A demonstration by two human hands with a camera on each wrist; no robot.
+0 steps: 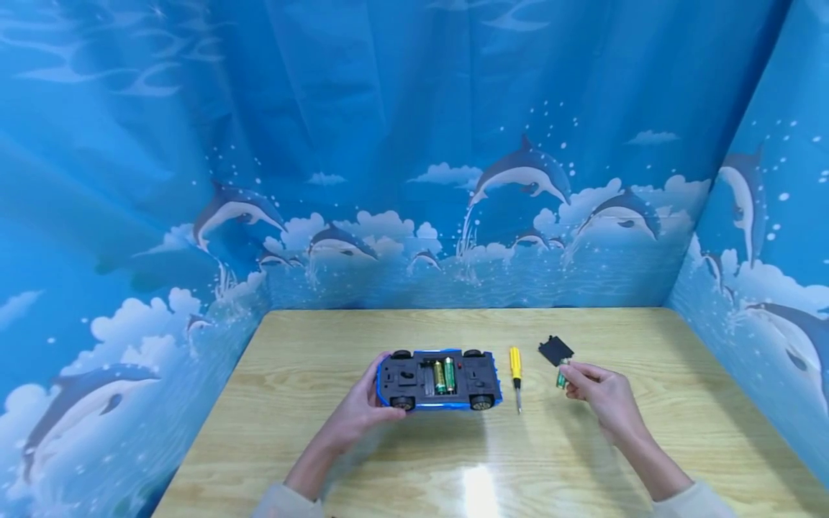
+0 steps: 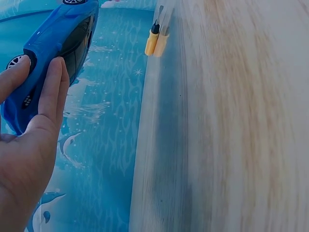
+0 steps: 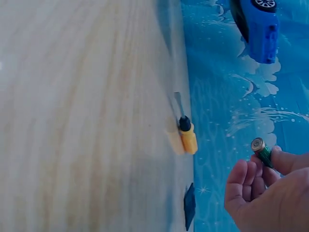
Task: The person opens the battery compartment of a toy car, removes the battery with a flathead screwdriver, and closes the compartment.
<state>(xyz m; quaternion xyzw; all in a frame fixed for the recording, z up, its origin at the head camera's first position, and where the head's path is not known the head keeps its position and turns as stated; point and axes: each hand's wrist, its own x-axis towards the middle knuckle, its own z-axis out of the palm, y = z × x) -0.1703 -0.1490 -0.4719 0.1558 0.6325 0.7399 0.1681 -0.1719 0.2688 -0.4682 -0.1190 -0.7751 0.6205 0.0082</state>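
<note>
- Holding the blue toy car (image 1: 396, 378) above the table (image 1: 272, 460) with my left grip (image 1: 356, 411): thumb and fingers clamped round its left end, underside facing the head camera.
- Battery bay (image 1: 429, 380) exposed; two green-and-gold batteries (image 1: 450, 375) sit in it side by side.
- Right grip (image 1: 605, 399) is pinched on a third battery (image 1: 561, 380), thumb against fingers, over the table; round metal end visible to me on the right wrist view.
- Labels: any print on the wrappers is too small for me to read.
- Yellow-handled screwdriver (image 1: 515, 362) lies on the table between car and right grip, tip toward the person.
- Black cover (image 1: 555, 348) lies on the table near the right fingers.
- Dolphin-print curtain (image 1: 376, 108) behind.
</note>
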